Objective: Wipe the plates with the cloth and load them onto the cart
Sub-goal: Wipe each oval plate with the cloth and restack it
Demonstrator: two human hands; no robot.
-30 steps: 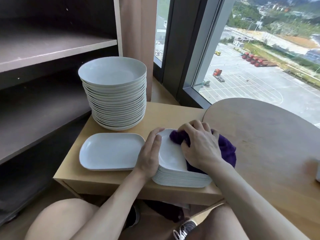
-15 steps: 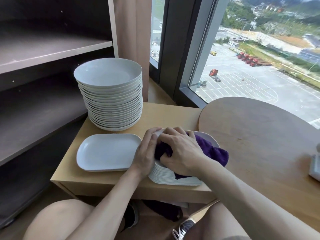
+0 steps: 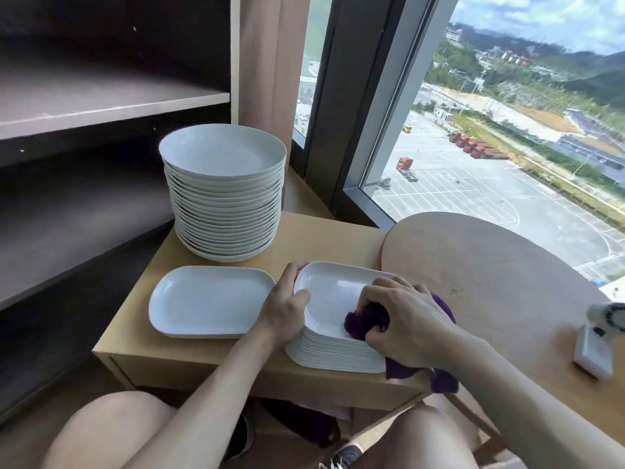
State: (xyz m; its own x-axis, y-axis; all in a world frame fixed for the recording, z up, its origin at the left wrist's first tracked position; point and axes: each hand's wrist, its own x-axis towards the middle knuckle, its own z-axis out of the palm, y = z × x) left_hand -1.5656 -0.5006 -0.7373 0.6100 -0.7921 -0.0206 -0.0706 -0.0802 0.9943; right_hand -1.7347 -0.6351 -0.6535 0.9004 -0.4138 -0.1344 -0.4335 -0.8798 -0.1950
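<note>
A stack of white rectangular plates (image 3: 333,292) sits at the front of a low wooden table (image 3: 324,238). My left hand (image 3: 285,308) grips the stack's left edge, thumb on the top plate's rim. My right hand (image 3: 404,319) holds a bunched purple cloth (image 3: 365,323) and presses it on the near right part of the top plate. The cloth's tail hangs over the stack's right front corner. One white rectangular plate (image 3: 209,301) lies alone to the left. A tall stack of round white plates (image 3: 225,191) stands behind it.
Dark shelves (image 3: 101,110) fill the left side. A round wooden tabletop (image 3: 500,282) lies to the right, with a small white device (image 3: 597,340) near its right edge. A large window (image 3: 490,130) is behind. My knees are below the table's front edge.
My right hand has slid the cloth from the top plate's left end toward its near right, uncovering most of the plate. My left hand stays on the stack's left edge.
</note>
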